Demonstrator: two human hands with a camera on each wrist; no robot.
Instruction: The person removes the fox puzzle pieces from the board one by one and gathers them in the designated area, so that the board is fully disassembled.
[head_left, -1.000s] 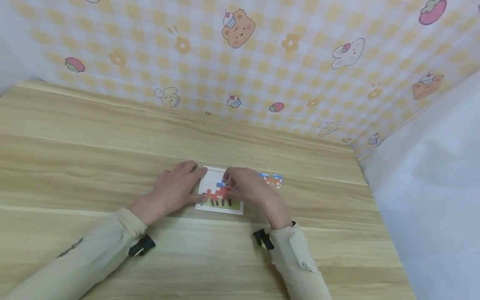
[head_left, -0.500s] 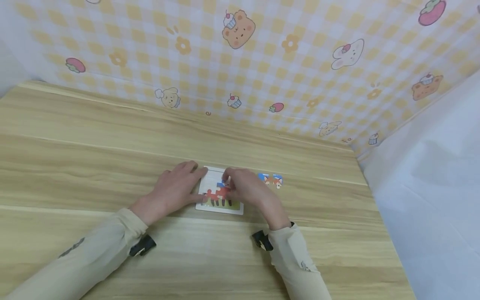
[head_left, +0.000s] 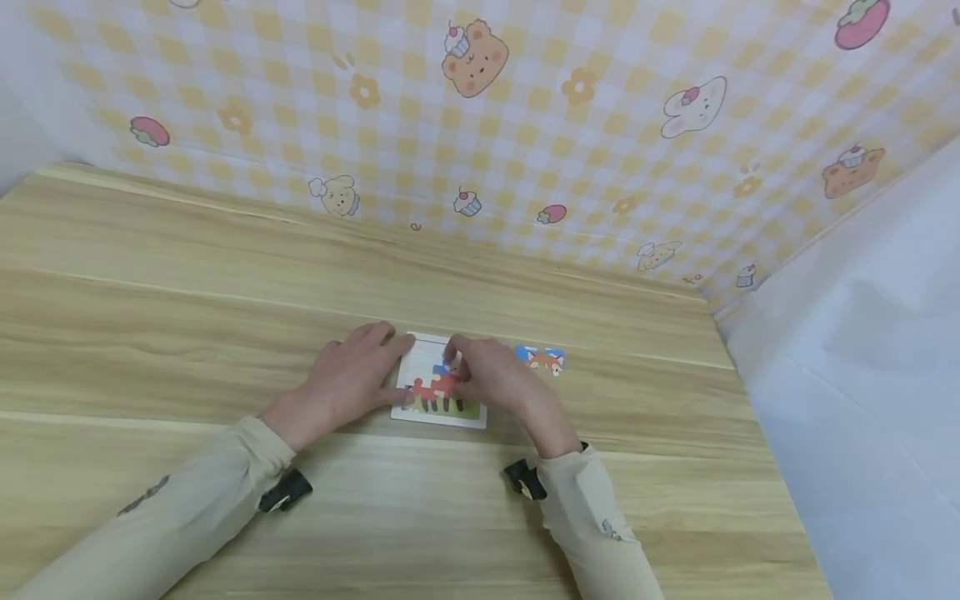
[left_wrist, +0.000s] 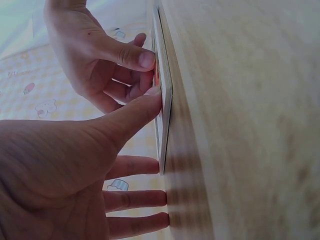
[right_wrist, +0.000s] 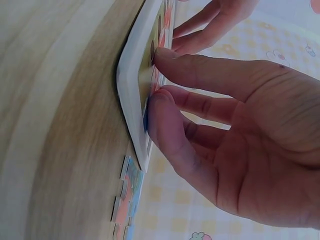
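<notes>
White puzzle tray (head_left: 438,422) against splayed left hand (head_left: 345,375)

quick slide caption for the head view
Left hand touching a puzzle tray, right hand at its fitted pieces, loose pieces to the right.

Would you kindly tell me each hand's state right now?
Left hand: open, touching the puzzle.
Right hand: curled over the puzzle; whether it grips a piece cannot be told.
</notes>
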